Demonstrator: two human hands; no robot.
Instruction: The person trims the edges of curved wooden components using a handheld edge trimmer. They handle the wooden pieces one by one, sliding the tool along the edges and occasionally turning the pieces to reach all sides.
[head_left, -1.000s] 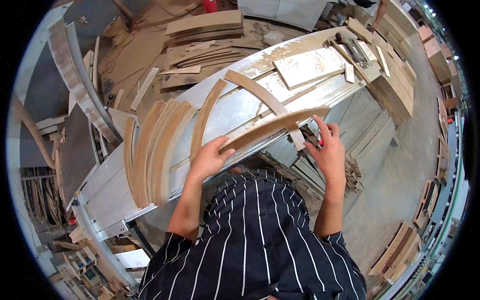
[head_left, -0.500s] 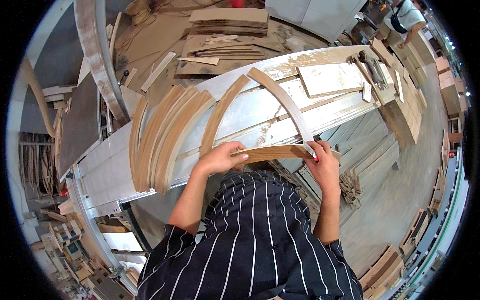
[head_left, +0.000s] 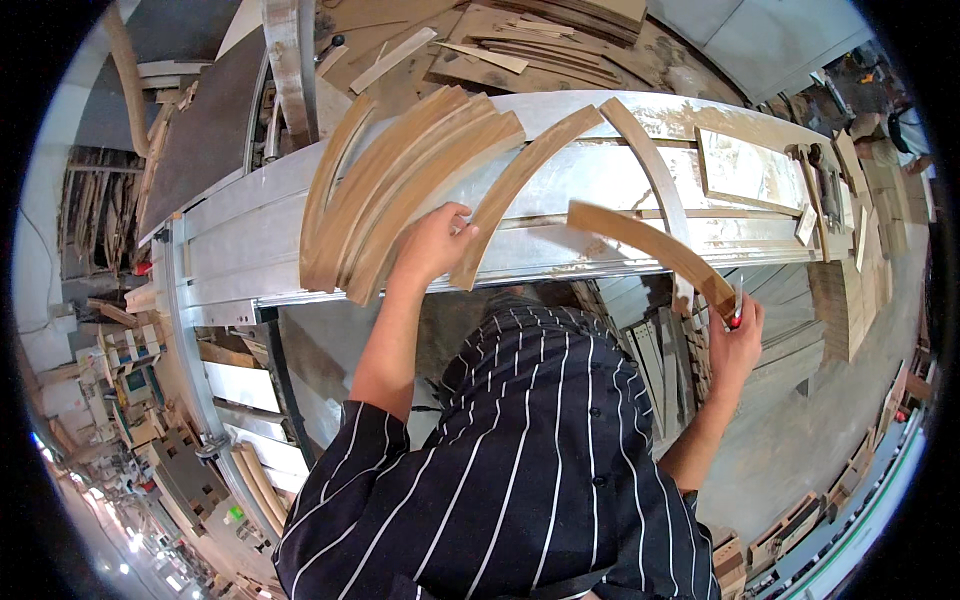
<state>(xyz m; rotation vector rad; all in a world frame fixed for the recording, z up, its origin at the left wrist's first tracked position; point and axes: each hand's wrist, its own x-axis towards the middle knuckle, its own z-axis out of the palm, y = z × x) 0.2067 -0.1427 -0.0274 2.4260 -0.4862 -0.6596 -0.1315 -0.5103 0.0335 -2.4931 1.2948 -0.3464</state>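
Note:
My right hand (head_left: 735,345) is closed around the lower end of a curved wooden strip (head_left: 650,240), which is raised at an angle above the bench's front edge. In the same hand is a small tool (head_left: 738,308) with a red end and a thin, light, blade-like part; its exact kind is unclear. My left hand (head_left: 435,243) hovers over the bench, fingers loosely bent and apart, holding nothing. It is between a single curved strip (head_left: 530,185) and a group of curved strips (head_left: 400,190) lying side by side. Another curved strip (head_left: 655,165) lies beyond the held one.
The long metal bench (head_left: 240,245) spans the view. A flat board (head_left: 750,168) and a power tool (head_left: 828,190) are at its right end. Wooden offcuts (head_left: 395,58) lie on the floor behind. An upright post (head_left: 290,75) rises at the far left. A person (head_left: 908,135) stands far right.
My left hand has let go of the held strip and moved left toward the strips on the bench. My right hand has swung its strip out to the right. The view has shifted.

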